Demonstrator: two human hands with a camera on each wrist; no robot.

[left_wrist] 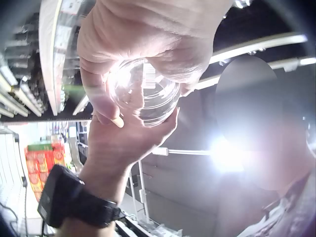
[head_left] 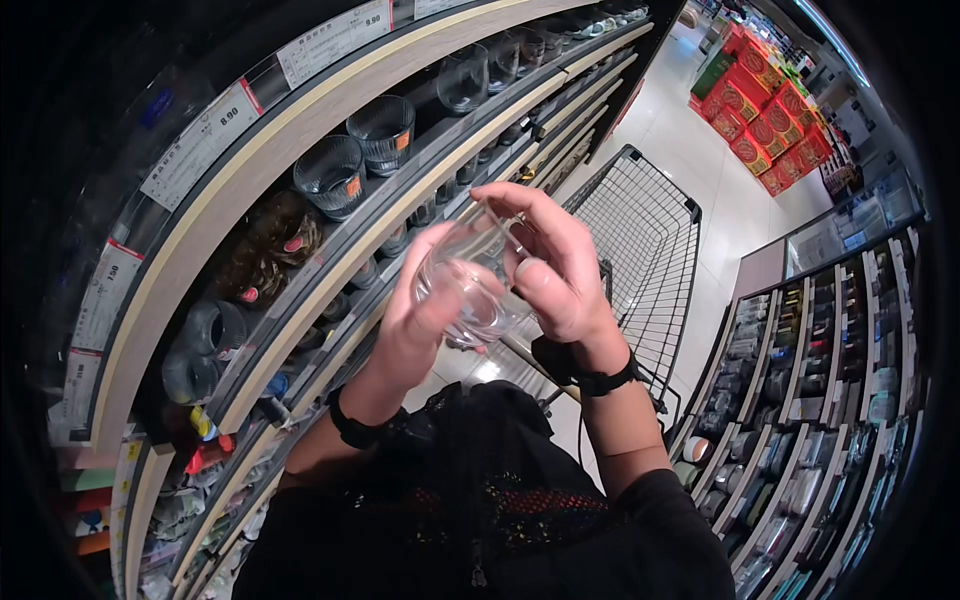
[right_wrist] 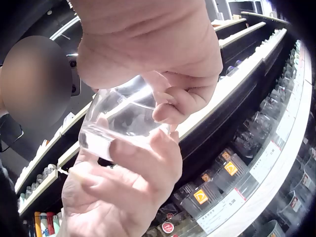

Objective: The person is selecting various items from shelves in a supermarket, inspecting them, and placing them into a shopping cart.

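Shelf (head_left: pixel 262 150) at left, stocked with tumblers (head_left: pixel 330 175). The left hand (head_left: pixel 415 320) cups the clear glass (head_left: pixel 470 285), fingers curled round its wall; the right hand (head_left: pixel 560 270) grips its other side. Glass held mid-air, between shelf and cart (head_left: pixel 650 230). Judged: inspection step. The next move calls for a firm grip, since the glass is smooth.

This is a shop, a supermarket aisle. Long dark shelves with pale wooden edges (head_left: pixel 300 135) carry rows of clear ribbed glass tumblers (head_left: pixel 332 175) with orange stickers. White printed price labels (head_left: pixel 205 140) run along the shelf fronts. A black wire shopping trolley (head_left: pixel 645 230) stands on the pale glossy floor (head_left: pixel 700 170). Further down the aisle, red and yellow cartons (head_left: pixel 765 110) are stacked in a display, and a facing rack of packed goods (head_left: pixel 810 400) lines the other side. The clear round drinking glass (left_wrist: pixel 148 101) being held bears a white barcode sticker (left_wrist: pixel 149 76).
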